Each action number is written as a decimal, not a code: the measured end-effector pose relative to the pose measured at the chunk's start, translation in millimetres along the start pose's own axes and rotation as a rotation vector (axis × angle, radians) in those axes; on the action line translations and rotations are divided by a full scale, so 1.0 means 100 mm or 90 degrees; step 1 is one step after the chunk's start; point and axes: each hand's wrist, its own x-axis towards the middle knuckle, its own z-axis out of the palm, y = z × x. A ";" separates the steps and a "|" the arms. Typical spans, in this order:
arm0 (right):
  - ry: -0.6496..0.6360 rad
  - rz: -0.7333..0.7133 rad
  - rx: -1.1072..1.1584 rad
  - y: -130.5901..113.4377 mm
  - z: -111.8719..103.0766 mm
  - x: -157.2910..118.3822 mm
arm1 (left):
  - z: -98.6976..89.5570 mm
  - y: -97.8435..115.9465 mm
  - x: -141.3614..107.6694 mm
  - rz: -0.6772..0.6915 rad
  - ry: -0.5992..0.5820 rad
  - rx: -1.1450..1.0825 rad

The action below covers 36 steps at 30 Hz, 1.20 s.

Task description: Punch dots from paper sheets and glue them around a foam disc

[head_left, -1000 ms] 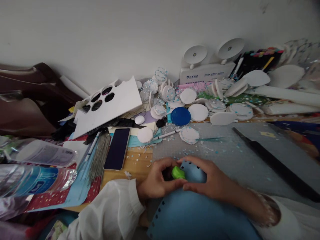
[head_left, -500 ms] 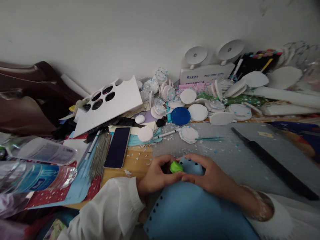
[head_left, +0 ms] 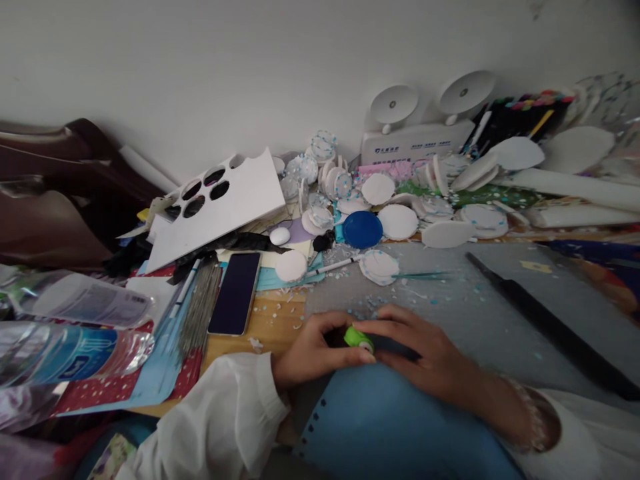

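Observation:
A small bright green craft punch (head_left: 354, 336) is held between the fingers and thumb of my left hand (head_left: 313, 350), near the front edge of the work surface. My right hand (head_left: 430, 350) closes on the far edge of a blue sheet (head_left: 395, 420), its index fingertip touching the punch. Small dark flower- or star-shaped holes run along the sheet's left edge. The sheet bends down toward my lap. A dark strip shows between my right fingers; whether it is part of the sheet, I cannot tell.
A long black-handled knife (head_left: 550, 320) lies on the grey mat (head_left: 450, 287) at right. Left are a phone (head_left: 235, 293), thin wires (head_left: 200, 310) and plastic bottles (head_left: 90, 350). White foam discs (head_left: 397, 222), a blue disc (head_left: 363, 230) and a holed white board (head_left: 235, 207) sit behind.
My right hand has shifted its grip, and its index finger now reaches the punch. The punch has turned slightly. The raised, holed blue flap between my hands no longer shows.

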 end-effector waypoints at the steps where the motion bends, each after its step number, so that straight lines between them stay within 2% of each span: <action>1: 0.007 0.004 -0.004 0.00 0.00 0.00 | 0.00 0.00 0.00 0.004 -0.005 -0.009; 9: 0.077 0.021 -0.085 0.02 -0.03 -0.02 | -0.04 -0.01 -0.02 0.004 -0.025 0.051; 16: 0.015 0.008 -0.040 0.01 -0.05 0.00 | -0.02 0.01 -0.02 0.052 -0.012 0.074; 22: 0.040 0.060 0.006 -0.04 -0.06 0.01 | -0.02 0.06 0.00 0.053 -0.032 0.073; 28: -0.045 0.009 0.016 -0.04 -0.06 0.01 | -0.03 0.00 -0.01 0.053 -0.038 0.118; 31: 0.015 0.056 -0.006 -0.01 -0.08 0.02 | -0.09 0.05 -0.01 0.033 -0.079 0.105; 36: 0.153 0.150 -0.096 0.10 -0.24 0.06 | -0.29 0.21 -0.01 -0.098 -0.189 0.087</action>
